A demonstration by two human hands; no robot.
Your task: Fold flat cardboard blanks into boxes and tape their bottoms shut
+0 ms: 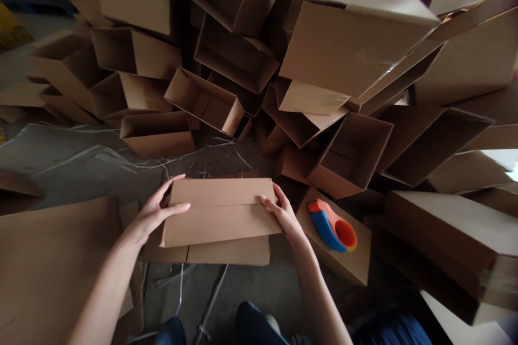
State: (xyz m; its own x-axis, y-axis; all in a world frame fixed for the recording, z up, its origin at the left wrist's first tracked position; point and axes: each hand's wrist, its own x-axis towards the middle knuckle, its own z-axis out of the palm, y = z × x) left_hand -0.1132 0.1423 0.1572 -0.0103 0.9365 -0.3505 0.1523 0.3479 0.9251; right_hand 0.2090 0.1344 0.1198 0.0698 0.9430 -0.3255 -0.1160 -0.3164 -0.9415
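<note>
Between my two hands is a brown cardboard box [222, 221], its two flaps meeting along a seam on the side facing me. My left hand [162, 210] grips its left end, thumb lying on the top face and fingers behind. At the opposite end, my right hand [281, 210] holds the box with its thumb over the edge near the seam. Flat cardboard [230, 252] shows just below the box. To the right, an orange and blue tape dispenser [332, 226] rests on another closed carton [358, 259], apart from my right hand.
Many open cardboard boxes [204, 99] lie heaped ahead and to the right. A large box [360, 43] sits high on the pile. Flat cardboard sheets [56, 264] lie at the left. White plastic strapping [109, 156] is strewn over the grey floor [73, 145].
</note>
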